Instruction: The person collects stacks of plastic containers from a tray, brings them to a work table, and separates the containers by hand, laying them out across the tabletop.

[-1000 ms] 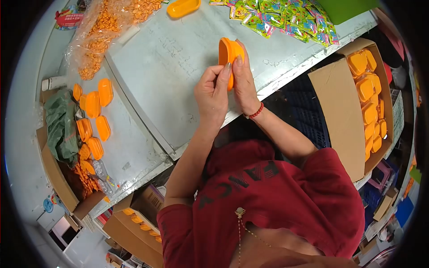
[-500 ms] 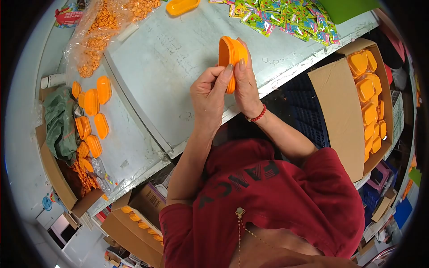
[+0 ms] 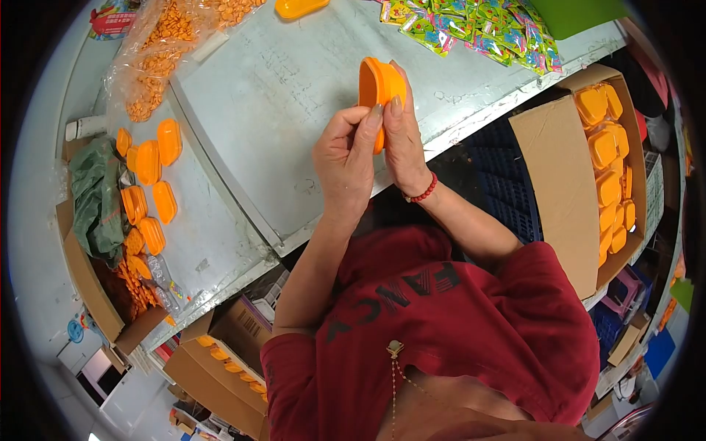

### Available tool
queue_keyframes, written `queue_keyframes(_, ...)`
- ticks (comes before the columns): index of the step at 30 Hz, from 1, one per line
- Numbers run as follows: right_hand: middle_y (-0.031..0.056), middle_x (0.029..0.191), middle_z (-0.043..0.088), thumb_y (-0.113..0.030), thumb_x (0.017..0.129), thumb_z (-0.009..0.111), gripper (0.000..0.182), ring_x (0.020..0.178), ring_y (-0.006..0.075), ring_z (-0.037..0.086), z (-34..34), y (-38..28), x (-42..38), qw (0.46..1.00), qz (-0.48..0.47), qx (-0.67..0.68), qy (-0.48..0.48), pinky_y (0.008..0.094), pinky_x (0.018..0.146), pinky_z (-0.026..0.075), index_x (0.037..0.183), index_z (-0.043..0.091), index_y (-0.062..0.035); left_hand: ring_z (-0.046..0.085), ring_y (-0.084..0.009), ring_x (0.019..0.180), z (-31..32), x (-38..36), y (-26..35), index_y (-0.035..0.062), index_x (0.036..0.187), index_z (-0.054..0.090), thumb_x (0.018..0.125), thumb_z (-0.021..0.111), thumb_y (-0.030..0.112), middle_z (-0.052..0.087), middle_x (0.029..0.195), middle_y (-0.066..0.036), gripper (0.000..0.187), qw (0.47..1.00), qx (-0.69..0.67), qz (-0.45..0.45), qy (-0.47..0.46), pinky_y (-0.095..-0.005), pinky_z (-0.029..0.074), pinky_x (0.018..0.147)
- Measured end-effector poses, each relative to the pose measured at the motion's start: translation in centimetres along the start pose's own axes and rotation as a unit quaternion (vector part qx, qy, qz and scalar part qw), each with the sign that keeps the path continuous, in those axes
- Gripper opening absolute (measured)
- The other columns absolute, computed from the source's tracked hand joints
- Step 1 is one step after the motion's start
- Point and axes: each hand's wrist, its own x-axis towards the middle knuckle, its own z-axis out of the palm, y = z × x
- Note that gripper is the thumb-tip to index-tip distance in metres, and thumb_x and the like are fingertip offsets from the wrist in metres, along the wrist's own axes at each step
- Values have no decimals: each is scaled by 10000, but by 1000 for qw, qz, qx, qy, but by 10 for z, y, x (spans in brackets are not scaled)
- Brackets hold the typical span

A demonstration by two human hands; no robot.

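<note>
Orange shell (image 3: 382, 82): upper centre of the frame, on edge between both hands, over the counter (image 3: 250, 147); one part or two, cannot tell.
Left hand (image 3: 346, 151): thumb and fingers pinching its near edge.
Right hand (image 3: 407, 143): cupped along its right side, thumb pressing it.
Slip risk: uneven thumb pressure could make the smooth plastic twist or drop.
Upper right: sachets (image 3: 478, 33), piled.
Right: carton flap (image 3: 555, 198), standing between hands and orange boxes (image 3: 603, 151).
Left: loose orange cases (image 3: 148, 163) beside a green bag (image 3: 95, 202).
</note>
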Motion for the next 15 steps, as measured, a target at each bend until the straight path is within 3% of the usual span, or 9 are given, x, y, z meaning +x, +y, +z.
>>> queue_keyframes(9,92,1178,384,-400,885,450,716,1031,150,399,5,-6,-4,999,-26,47,4,256,903,320,1371,75,-33,441,-12,653,4,-3,3,8,854,555,871,538,94,521,725,41,90,1000,3,23,-2,-153,370,574)
queue_keyframes(12,82,1160,389,-350,874,479,723,1016,149,406,7,-12,-4,998,20,52,-10,255,895,327,1372,60,-36,447,-18,655,2,-2,4,1,863,549,874,533,101,526,719,33,102,1000,11,12,19,-161,381,579)
queue_keyframes(15,72,1143,397,-310,869,491,714,992,137,410,8,-11,-5,999,-25,-17,24,251,885,333,1371,64,-35,457,-29,655,2,-1,3,-5,867,554,879,522,107,532,708,15,117,995,91,35,17,-178,397,581)
